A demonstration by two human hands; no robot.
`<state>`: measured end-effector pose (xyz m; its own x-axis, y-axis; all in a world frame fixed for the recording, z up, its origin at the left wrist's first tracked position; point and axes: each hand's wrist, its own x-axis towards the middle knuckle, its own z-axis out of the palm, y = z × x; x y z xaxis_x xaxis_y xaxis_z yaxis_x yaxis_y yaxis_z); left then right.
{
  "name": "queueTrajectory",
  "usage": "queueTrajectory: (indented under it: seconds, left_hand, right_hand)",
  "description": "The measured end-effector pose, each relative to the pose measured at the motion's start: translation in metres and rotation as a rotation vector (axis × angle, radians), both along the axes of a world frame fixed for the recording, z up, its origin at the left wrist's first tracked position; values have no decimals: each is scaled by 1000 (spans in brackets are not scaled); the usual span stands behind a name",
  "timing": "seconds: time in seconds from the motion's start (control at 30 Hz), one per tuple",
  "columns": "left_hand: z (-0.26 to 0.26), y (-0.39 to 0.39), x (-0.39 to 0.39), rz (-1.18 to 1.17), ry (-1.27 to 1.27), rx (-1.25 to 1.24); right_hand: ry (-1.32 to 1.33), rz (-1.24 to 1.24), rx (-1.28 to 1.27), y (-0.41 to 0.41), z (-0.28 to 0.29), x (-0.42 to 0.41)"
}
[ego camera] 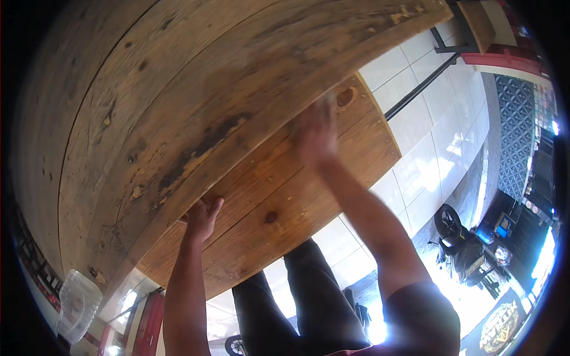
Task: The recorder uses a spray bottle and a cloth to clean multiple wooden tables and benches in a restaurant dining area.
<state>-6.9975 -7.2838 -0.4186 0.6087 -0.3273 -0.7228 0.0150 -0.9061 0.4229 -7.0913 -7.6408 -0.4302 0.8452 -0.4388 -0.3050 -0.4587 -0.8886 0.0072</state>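
Note:
A worn plank tabletop (133,111) with knots and dark gouges fills the upper left. Below its near edge lies a smoother wooden bench (285,209), between the table and my legs. My left hand (202,220) is at the table's edge, its thumb raised and its other fingers mostly hidden by the edge. Farther right, my right hand (314,131) is blurred by motion above the bench, its fingertips close to the table's edge. Nothing can be made out in it.
A clear plastic container (78,307) sits by the table's lower left corner. A dark metal bar (421,86) runs above the white tiled floor (418,124) beyond the bench's end. A motorcycle (454,240) stands at the right, near a patterned blue-grey panel (514,133).

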Motion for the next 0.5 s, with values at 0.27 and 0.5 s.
queueTrajectory:
  seconds: [0.27, 0.5]
  left_hand:
    - [-3, 3, 3, -96, -194, 163]
    - [2, 1, 3, -128, -202, 187]
  right_hand:
    - [-394, 760, 319, 73, -1, -153]
    - [-356, 605, 332, 105, 12, -119]
